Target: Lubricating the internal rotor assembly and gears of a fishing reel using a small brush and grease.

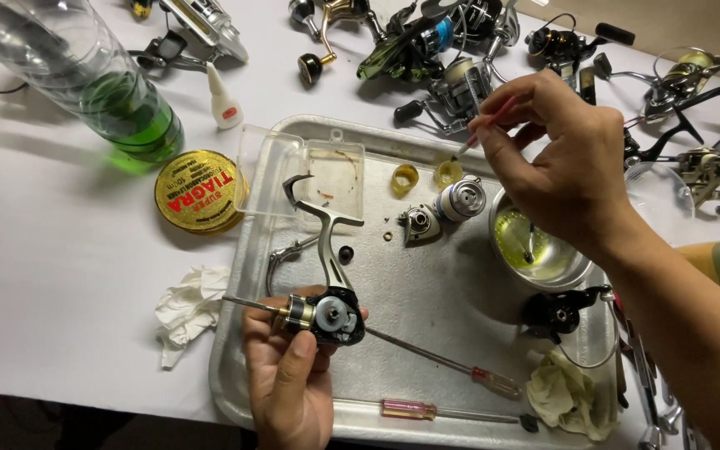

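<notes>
1 metal tray [427, 287] on white table [60, 250], reel parts around

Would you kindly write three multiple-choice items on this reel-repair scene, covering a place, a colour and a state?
1. Where does the small metal bowl sit?
A. on the metal tray
B. on the bare cloth
C. in a hand

2. What colour is the liquid in the plastic bottle?
A. red
B. green
C. blue

3. What does the left hand hold?
A. nothing
B. a screwdriver
C. an opened reel body

Answers: 1 A, it rests at the tray's right side. 2 B, green shows at the bottle's base. 3 C, the fingers wrap the body, gear exposed.
</notes>
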